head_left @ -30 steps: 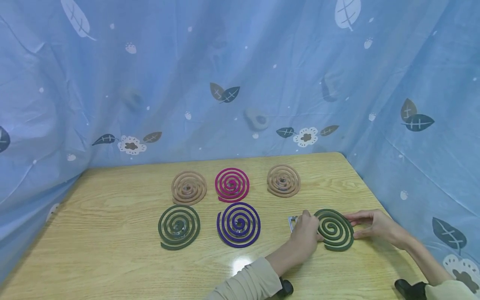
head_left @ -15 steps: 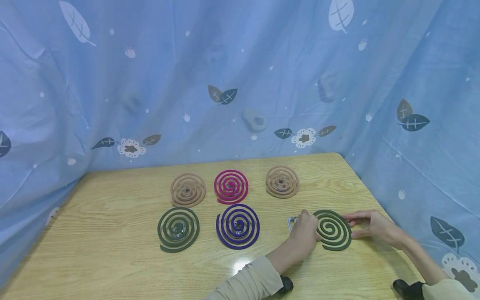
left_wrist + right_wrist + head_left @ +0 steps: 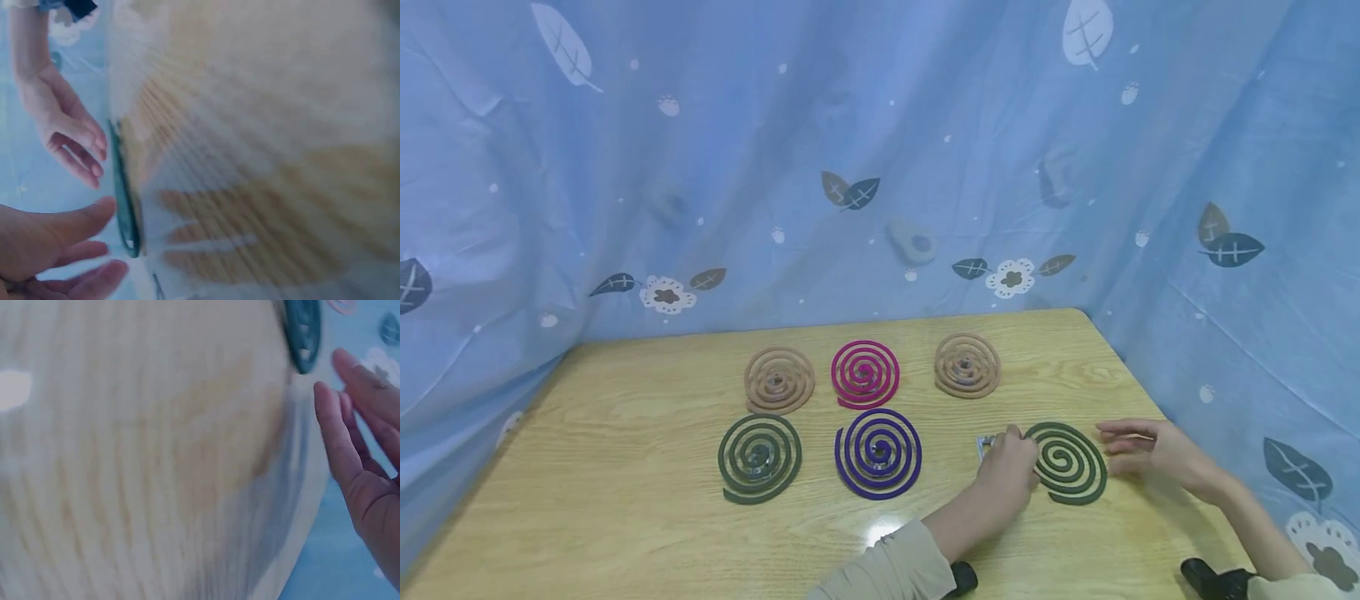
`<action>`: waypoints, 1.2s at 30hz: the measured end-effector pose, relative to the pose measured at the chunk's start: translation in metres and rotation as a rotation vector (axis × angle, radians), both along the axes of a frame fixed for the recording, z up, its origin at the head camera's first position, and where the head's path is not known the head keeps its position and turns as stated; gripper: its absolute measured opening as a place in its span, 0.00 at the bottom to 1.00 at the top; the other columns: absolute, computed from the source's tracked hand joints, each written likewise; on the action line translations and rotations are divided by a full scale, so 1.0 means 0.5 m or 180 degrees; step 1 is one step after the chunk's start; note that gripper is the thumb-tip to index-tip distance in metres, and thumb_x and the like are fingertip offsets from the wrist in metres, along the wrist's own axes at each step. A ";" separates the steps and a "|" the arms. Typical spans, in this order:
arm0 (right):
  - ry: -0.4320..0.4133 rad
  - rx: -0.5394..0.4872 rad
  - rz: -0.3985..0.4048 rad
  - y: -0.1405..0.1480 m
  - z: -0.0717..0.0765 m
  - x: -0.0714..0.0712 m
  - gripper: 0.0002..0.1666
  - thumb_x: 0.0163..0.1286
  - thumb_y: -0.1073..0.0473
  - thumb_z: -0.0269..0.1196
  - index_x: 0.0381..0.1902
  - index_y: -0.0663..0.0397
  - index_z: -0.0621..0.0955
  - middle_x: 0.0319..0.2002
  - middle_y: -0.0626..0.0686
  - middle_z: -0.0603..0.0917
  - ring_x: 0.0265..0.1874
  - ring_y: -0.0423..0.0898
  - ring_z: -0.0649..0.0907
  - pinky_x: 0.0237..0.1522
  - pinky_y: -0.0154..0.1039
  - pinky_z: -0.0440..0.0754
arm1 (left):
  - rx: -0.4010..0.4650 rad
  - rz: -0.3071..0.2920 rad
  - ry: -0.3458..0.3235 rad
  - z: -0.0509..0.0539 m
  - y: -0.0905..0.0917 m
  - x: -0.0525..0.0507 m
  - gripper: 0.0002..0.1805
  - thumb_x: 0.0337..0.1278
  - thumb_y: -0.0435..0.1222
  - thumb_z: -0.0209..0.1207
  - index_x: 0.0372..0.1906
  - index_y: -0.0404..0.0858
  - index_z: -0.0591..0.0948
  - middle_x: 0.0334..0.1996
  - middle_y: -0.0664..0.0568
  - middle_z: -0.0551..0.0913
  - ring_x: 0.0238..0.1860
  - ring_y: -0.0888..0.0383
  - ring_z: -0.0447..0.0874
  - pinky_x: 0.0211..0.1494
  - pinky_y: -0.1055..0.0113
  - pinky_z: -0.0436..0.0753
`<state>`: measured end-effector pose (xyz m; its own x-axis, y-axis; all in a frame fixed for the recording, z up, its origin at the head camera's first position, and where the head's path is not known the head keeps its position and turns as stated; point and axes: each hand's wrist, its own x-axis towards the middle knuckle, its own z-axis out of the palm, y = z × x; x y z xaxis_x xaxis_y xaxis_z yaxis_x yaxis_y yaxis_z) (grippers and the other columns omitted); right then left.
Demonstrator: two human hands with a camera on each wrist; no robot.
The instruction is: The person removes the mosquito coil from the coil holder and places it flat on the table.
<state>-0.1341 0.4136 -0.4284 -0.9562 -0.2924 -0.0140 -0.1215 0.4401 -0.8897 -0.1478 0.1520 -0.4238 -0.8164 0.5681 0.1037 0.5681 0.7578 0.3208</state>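
Observation:
A dark green mosquito coil (image 3: pixel 1061 456) sits at the right of the table, tilted slightly. My left hand (image 3: pixel 1009 471) is at its left edge, fingers bent downward. In the left wrist view, the thumb and fingers of my left hand (image 3: pixel 69 250) are spread apart beside the coil's edge (image 3: pixel 124 200); whether they touch it is unclear. Right of the coil, my right hand (image 3: pixel 1161 458) is held with loose fingers and nothing in them. A small gap separates it from the coil (image 3: pixel 304 337) in the right wrist view. What supports the coil is hidden.
A flat metal piece (image 3: pixel 983 448) shows partly behind my left hand. To the left, a green coil (image 3: pixel 760 454) and a purple coil (image 3: pixel 878 451) lie in front of tan (image 3: pixel 778 381), pink (image 3: pixel 865 372) and tan coils. Blue cloth (image 3: pixel 880 275) hangs behind the table.
My right hand has let go of the green coil's right edge and drawn back slightly to the right. The left hand stays almost in place, and so does the coil.

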 end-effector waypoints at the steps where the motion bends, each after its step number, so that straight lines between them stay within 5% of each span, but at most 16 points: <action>1: 0.0008 -0.0066 -0.0086 0.002 0.002 0.005 0.28 0.63 0.70 0.64 0.59 0.76 0.71 0.50 0.35 0.82 0.45 0.34 0.83 0.41 0.31 0.85 | 0.0154 -0.0070 -0.0017 0.003 -0.009 0.000 0.13 0.49 0.39 0.69 0.42 0.42 0.85 0.42 0.54 0.81 0.43 0.65 0.79 0.37 0.86 0.79; 7: 0.0142 -0.0284 -0.0319 -0.011 0.026 0.016 0.26 0.68 0.70 0.58 0.64 0.64 0.71 0.55 0.35 0.79 0.49 0.32 0.80 0.45 0.26 0.81 | 0.1399 -0.0750 -0.0314 0.020 -0.071 -0.046 0.20 0.54 0.36 0.65 0.55 0.41 0.82 0.51 0.54 0.83 0.52 0.65 0.80 0.52 0.83 0.76; 12: 0.0201 -0.0312 -0.0421 -0.039 0.038 0.013 0.26 0.69 0.69 0.58 0.65 0.62 0.70 0.53 0.34 0.80 0.50 0.34 0.81 0.47 0.22 0.77 | 0.1968 -0.1031 -0.0721 0.020 -0.109 -0.094 0.19 0.59 0.34 0.62 0.57 0.39 0.80 0.53 0.53 0.83 0.54 0.64 0.79 0.55 0.77 0.78; 17: 0.0261 -0.0270 -0.0409 -0.070 0.037 -0.007 0.26 0.70 0.66 0.58 0.65 0.62 0.70 0.53 0.36 0.80 0.51 0.36 0.81 0.48 0.22 0.77 | 0.2446 -0.0860 -0.1000 0.019 -0.125 -0.128 0.19 0.58 0.31 0.62 0.55 0.35 0.80 0.54 0.49 0.82 0.54 0.62 0.79 0.56 0.70 0.81; 26: 0.0296 -0.0421 -0.0342 -0.109 0.033 -0.067 0.28 0.70 0.64 0.59 0.66 0.63 0.69 0.56 0.37 0.78 0.52 0.39 0.81 0.49 0.24 0.78 | 0.2852 -0.0482 -0.0776 0.018 -0.130 -0.174 0.17 0.57 0.28 0.63 0.53 0.34 0.82 0.48 0.44 0.85 0.49 0.51 0.83 0.50 0.72 0.83; 36: 0.0177 -0.0583 -0.0166 -0.124 0.031 -0.130 0.30 0.69 0.64 0.60 0.67 0.65 0.67 0.57 0.36 0.77 0.53 0.33 0.79 0.51 0.25 0.78 | 0.3060 -0.0136 -0.0951 0.035 -0.130 -0.218 0.20 0.56 0.29 0.64 0.55 0.34 0.80 0.51 0.45 0.83 0.52 0.52 0.81 0.52 0.74 0.81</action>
